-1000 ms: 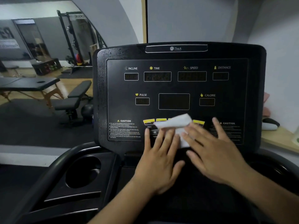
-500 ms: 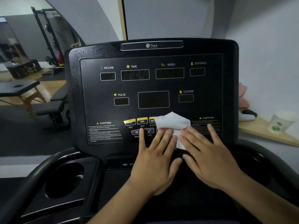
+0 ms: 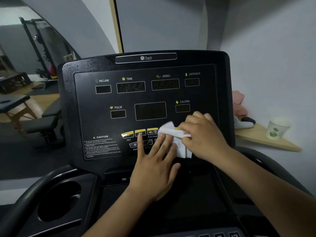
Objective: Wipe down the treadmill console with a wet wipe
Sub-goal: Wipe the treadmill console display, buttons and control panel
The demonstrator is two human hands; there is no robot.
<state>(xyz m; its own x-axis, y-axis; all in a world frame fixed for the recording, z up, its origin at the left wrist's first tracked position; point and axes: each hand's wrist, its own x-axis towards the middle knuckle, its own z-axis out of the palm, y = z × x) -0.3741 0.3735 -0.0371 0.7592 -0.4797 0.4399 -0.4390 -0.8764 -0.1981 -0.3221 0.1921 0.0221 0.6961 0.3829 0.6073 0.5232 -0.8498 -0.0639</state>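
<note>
The black treadmill console (image 3: 147, 93) fills the middle of the head view, with dark displays and a row of yellow buttons (image 3: 140, 132) low on its face. A white wet wipe (image 3: 172, 134) lies crumpled against the lower right part of the panel. My right hand (image 3: 203, 135) has its fingers curled and pinches the wipe's upper fold. My left hand (image 3: 155, 166) lies flat with straight fingers, its fingertips pressing the wipe's left edge and the button row. The wipe covers the rightmost buttons.
A round cup holder (image 3: 59, 200) sits in the tray at lower left. A wooden shelf (image 3: 266, 141) at the right carries a paper cup (image 3: 277, 128) and a pink cloth (image 3: 239, 106). Gym benches (image 3: 46, 120) and a weight rack (image 3: 41, 53) stand at the left.
My right hand has gone from lying flat on the wipe to curling and pinching it, lifting a fold. The view has shifted, so the console sits lower and more to the left.
</note>
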